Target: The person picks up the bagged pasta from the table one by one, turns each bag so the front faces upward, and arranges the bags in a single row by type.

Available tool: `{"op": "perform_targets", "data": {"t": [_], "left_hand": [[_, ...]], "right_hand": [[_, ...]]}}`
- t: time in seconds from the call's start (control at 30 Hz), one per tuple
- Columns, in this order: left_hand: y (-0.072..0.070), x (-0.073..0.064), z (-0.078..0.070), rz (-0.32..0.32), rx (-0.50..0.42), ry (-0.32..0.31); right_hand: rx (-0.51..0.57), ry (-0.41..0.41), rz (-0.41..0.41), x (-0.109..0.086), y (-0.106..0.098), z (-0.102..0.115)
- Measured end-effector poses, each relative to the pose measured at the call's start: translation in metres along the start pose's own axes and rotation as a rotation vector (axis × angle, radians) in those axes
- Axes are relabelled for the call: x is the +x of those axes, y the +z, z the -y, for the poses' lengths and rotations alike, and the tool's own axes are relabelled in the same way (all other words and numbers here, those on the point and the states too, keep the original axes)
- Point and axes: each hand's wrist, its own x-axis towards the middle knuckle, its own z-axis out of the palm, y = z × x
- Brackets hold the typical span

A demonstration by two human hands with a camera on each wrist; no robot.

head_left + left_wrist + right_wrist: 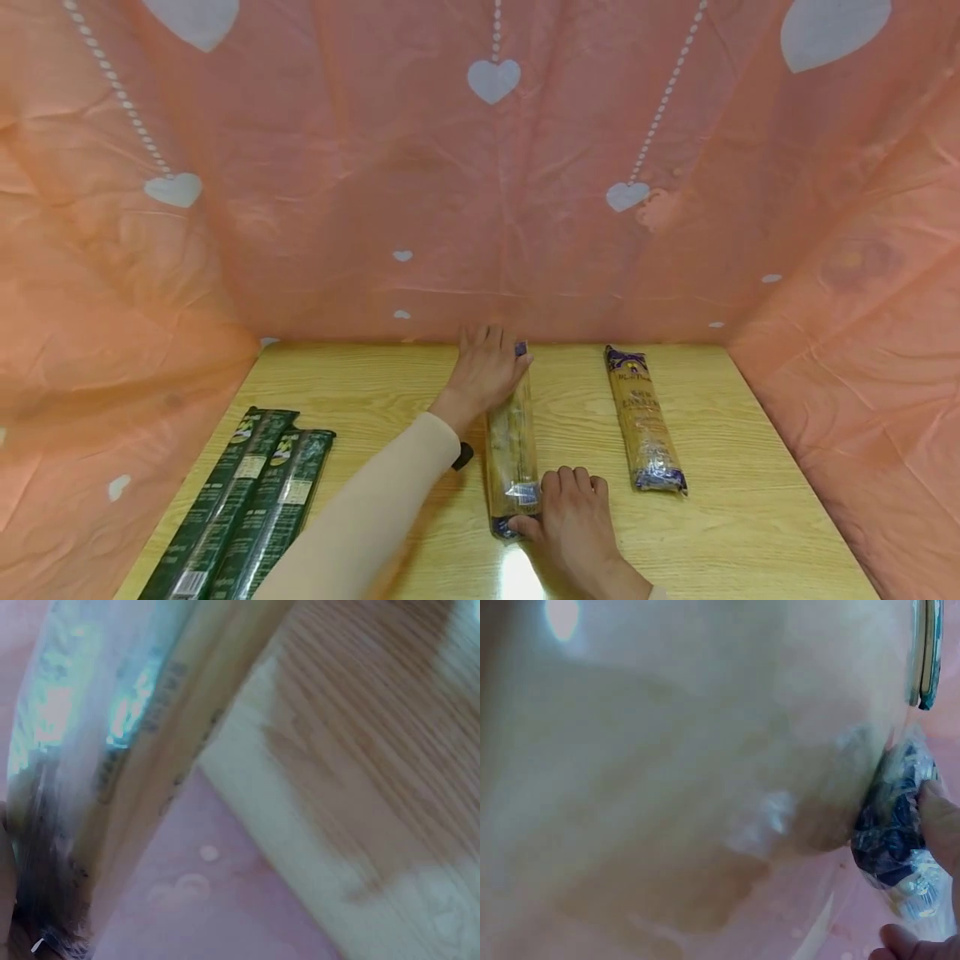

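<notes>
A long, clear pasta packet (512, 446) with dark purple ends lies lengthwise in the middle of the table. My left hand (486, 367) grips its far end from above, thumb along the right side. At the near end, my right hand (579, 521) holds the corner, its thumb over the purple tip and its fingers beside the right edge. In the left wrist view the packet (157, 712) shows yellow contents and shiny wrapping. The right wrist view has the thumb (941, 825) pressed on the crinkled dark end (891, 817) of the packet.
A similar pasta packet (647, 421) lies slightly slanted to the right. Two dark green packets (217, 500) (273, 508) lie side by side at the left. The wooden table (720, 467) meets a pink heart-patterned cloth (360, 167) at its back and sides.
</notes>
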Motion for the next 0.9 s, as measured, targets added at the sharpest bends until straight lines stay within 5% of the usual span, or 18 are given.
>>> {"op": "perform_targets", "data": {"t": [0.17,0.5,0.77,0.9], "left_hand": [[-0.011,0.001,0.001,-0.030,-0.009,-0.003],[-0.025,0.000,-0.004,-0.064,-0.054,0.039],[-0.034,-0.001,-0.008,-0.082,-0.070,0.027],[-0.040,-0.001,-0.008,-0.153,-0.072,0.021]], "right_hand": [[-0.009,0.000,0.041,0.008,0.002,-0.004],[0.144,0.060,0.164,0.016,0.000,0.000],[0.204,0.083,0.091,0.019,0.006,0.002],[0.201,0.070,0.009,0.024,0.009,0.003]]}}
